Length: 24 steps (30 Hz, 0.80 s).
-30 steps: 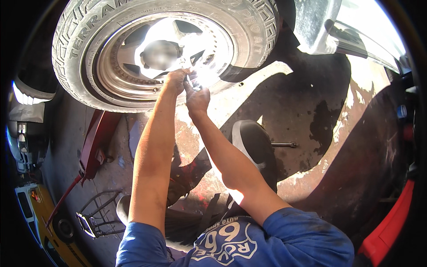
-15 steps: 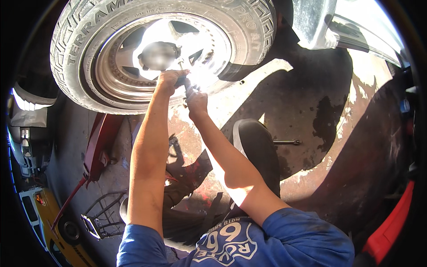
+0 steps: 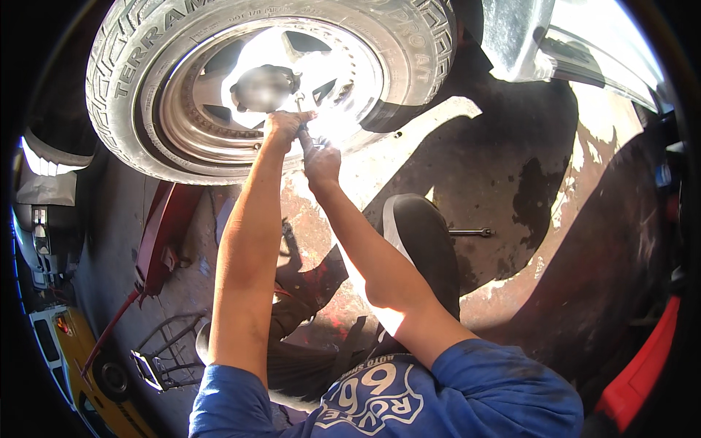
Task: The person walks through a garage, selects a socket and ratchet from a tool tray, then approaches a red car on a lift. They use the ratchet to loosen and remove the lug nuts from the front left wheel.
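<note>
A large off-road wheel (image 3: 164, 135), with a chunky tyre and a bright metal rim, stands upright in front of me at the top. A dark round centre cap (image 3: 261, 87) sits at its middle. Both my hands are closed around a slim tool with a shiny metal shaft (image 3: 299, 104), which points at the rim beside the cap. My left hand (image 3: 281, 130) grips nearer the wheel, thumb laid across the shaft. Just below and to the right, my right hand (image 3: 321, 162) holds the handle end. Glare and my fingers hide the tool's exact kind and its tip.
A red floor jack (image 3: 166, 237) stands below the wheel to the left, its handle slanting down. On the floor right of my knee lies a metal wrench (image 3: 471, 232). A black wire frame (image 3: 169, 350) and a yellow vehicle (image 3: 84, 358) are at lower left; a red panel (image 3: 642, 365) is lower right.
My left hand has shifted slightly right and its grip on the shaft has changed a little. The wheel appears slightly higher in view. My right hand stays nearly in place.
</note>
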Available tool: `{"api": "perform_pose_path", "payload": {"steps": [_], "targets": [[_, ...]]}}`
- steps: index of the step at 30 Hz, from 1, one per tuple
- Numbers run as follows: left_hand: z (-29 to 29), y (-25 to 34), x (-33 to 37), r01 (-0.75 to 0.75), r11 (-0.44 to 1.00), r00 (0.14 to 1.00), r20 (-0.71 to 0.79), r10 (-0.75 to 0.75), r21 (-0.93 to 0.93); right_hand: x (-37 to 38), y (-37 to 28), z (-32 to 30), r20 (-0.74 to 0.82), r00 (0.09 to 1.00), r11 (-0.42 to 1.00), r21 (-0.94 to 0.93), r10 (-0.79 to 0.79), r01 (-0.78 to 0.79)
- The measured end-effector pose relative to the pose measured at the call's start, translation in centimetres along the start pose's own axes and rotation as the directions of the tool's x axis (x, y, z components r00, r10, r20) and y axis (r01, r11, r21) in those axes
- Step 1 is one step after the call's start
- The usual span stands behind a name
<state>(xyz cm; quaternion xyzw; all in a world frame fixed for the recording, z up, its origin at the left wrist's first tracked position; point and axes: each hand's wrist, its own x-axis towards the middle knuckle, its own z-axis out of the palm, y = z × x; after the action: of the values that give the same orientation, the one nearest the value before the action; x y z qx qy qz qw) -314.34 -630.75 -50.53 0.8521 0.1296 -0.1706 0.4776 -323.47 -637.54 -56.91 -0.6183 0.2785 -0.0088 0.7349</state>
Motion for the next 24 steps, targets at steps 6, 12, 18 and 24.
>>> {"api": "perform_pose_path", "payload": {"steps": [6, 12, 18, 24], "targets": [[-0.60, -0.07, -0.10, 0.173, 0.896, 0.943, 0.333, -0.031, -0.408, 0.25, -0.43, -0.24, 0.144, 0.989, 0.952, 0.299, 0.019, -0.061], [-0.20, 0.27, -0.08, -0.008, 1.000, 1.000, 0.014, 0.008, -0.025, 0.03, 0.04, -0.03, -0.032, 0.924, 0.895, -0.263, -0.381, 0.360], [-0.01, -0.15, -0.25, 0.150, 0.901, 0.951, 0.310, -0.018, -0.408, -0.05, -0.48, -0.68, 0.197, 0.974, 0.939, 0.302, 0.108, -0.165], [0.15, -0.31, -0.80, -0.172, 0.982, 0.985, -0.008, 0.171, -0.074, -0.14, -0.74, -0.41, -0.057, 0.960, 0.916, -0.321, -0.275, 0.243]]}}
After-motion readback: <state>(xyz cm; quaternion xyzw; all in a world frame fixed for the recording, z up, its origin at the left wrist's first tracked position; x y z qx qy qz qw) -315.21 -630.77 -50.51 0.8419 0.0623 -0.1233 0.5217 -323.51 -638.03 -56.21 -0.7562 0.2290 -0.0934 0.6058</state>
